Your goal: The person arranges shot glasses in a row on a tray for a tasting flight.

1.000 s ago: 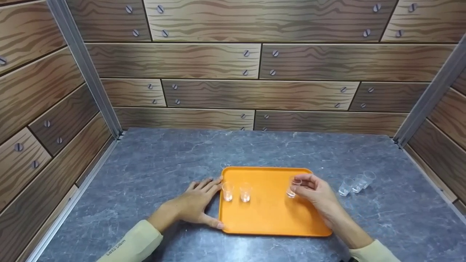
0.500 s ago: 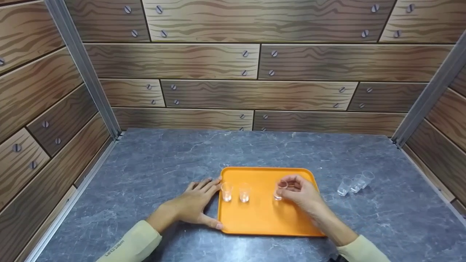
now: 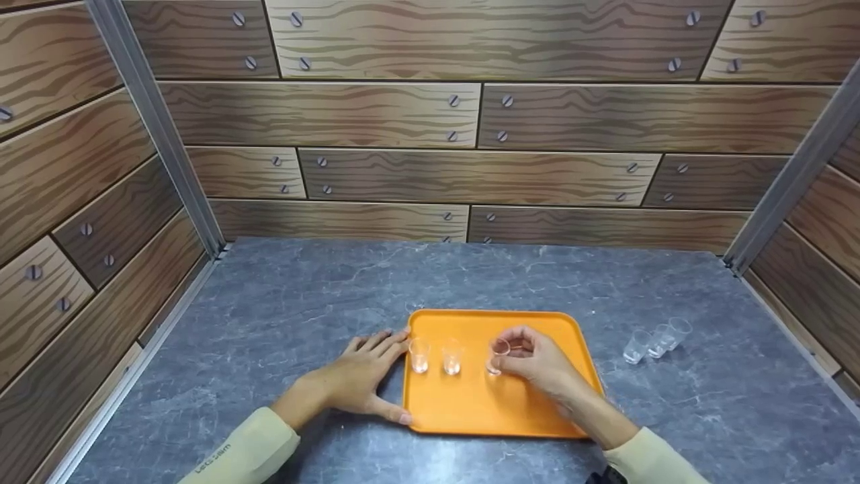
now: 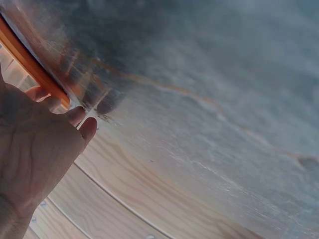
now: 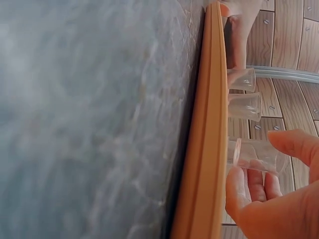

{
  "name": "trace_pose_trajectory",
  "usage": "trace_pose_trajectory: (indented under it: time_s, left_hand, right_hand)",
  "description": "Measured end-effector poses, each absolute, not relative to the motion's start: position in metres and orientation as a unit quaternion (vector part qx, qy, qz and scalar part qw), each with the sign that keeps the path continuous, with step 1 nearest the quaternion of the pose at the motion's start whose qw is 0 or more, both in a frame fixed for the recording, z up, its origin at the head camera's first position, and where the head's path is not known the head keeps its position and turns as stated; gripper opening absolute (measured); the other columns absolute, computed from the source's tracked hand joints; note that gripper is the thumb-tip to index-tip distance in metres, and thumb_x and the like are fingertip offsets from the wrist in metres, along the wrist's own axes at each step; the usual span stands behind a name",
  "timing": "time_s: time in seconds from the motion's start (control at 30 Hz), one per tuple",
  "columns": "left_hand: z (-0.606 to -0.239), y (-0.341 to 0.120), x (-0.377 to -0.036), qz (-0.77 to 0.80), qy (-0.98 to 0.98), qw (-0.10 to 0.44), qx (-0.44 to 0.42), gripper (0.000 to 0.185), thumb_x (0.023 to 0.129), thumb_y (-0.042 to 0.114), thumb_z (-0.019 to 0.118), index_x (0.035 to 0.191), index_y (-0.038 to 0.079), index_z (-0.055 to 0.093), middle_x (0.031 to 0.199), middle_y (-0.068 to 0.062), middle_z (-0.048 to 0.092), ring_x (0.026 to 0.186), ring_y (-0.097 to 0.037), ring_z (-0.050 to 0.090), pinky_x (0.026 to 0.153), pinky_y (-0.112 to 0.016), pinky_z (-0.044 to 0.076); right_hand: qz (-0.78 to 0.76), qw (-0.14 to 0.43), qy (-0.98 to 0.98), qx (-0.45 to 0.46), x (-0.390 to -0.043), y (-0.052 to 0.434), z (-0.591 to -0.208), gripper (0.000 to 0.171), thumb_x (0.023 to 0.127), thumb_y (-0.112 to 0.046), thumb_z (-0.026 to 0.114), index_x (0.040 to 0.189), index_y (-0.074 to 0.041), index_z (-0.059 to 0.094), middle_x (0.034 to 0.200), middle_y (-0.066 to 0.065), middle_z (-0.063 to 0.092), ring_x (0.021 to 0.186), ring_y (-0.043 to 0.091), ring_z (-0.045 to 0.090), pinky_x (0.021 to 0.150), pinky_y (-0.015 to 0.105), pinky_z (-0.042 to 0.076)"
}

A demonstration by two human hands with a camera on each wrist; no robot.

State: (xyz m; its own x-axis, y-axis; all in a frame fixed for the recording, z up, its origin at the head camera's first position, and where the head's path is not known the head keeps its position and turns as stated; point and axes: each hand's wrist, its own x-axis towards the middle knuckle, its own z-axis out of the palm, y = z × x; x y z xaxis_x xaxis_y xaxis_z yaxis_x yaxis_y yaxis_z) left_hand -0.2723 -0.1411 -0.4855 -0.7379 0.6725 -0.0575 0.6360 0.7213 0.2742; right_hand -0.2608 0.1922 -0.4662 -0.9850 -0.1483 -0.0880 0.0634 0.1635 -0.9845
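Pinching a small clear glass [image 3: 498, 356] between curled fingers, the right hand [image 3: 534, 364] is risking knocking the two glasses [image 3: 436, 355] standing just beyond its fingertips, while the left hand [image 3: 363, 380] is pressing flat-fingered against the orange tray [image 3: 470, 410].

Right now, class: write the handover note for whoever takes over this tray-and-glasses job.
Left hand: open, fingers resting against the orange tray at its left edge.
Right hand: pinching a third clear shot glass over the tray, beside the row; contact with the tray unclear.
Done: two shot glasses stand upright on the tray.
Left: three shot glasses on the grey tabletop, right of the tray.
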Motion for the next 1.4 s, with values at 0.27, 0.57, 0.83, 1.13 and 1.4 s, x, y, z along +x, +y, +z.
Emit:
trace_pose_trajectory:
  time_s: [0.27,0.57,0.83,1.13,1.4]
  left_hand:
    - [-0.487,-0.142,-0.274,0.123,0.924,0.087,0.353,0.120,0.078,0.087,0.059,0.166,0.016,0.018,0.174,-0.004,0.010,0.157,-0.038,0.016,0.118,-0.068,0.021]
    - [-0.484,-0.140,-0.273,0.125,0.924,0.085,0.351,0.122,0.076,0.090,0.058,0.166,0.017,0.018,0.174,-0.003,0.009,0.157,-0.038,0.014,0.118,-0.069,0.020]
    - [-0.484,-0.140,-0.273,0.120,0.926,0.083,0.348,0.123,0.075,0.091,0.057,0.166,0.017,0.017,0.174,-0.003,0.009,0.157,-0.038,0.015,0.118,-0.068,0.020]
    - [-0.485,-0.141,-0.273,0.123,0.925,0.084,0.349,0.123,0.076,0.091,0.057,0.166,0.017,0.018,0.174,-0.002,0.009,0.157,-0.037,0.015,0.118,-0.069,0.020]
    - [-0.486,-0.141,-0.273,0.119,0.925,0.079,0.352,0.123,0.076,0.091,0.057,0.166,0.016,0.019,0.173,-0.004,0.011,0.157,-0.038,0.016,0.118,-0.067,0.021]
  right_hand:
    - [-0.633,0.091,0.768,-0.035,-0.264,0.186,-0.467,0.041,0.082,-0.003,0.082,0.116,0.003,0.060,0.114,0.014,0.067,0.098,0.020,0.064,0.084,0.026,0.055]
    - [-0.615,0.095,0.781,-0.040,-0.268,0.179,-0.469,0.040,0.080,-0.002,0.083,0.114,0.002,0.061,0.111,0.014,0.067,0.096,0.021,0.063,0.084,0.028,0.054]
    - [-0.612,0.098,0.784,-0.040,-0.269,0.178,-0.470,0.041,0.078,0.001,0.081,0.113,0.002,0.061,0.110,0.014,0.066,0.096,0.021,0.062,0.083,0.027,0.054]
    - [-0.613,0.105,0.782,-0.045,-0.270,0.177,-0.470,0.042,0.079,0.001,0.082,0.114,0.002,0.060,0.110,0.014,0.065,0.097,0.021,0.062,0.085,0.029,0.054]
    - [-0.624,0.111,0.772,-0.046,-0.269,0.178,-0.470,0.047,0.078,0.004,0.081,0.119,0.005,0.057,0.112,0.015,0.063,0.099,0.022,0.060,0.086,0.028,0.054]
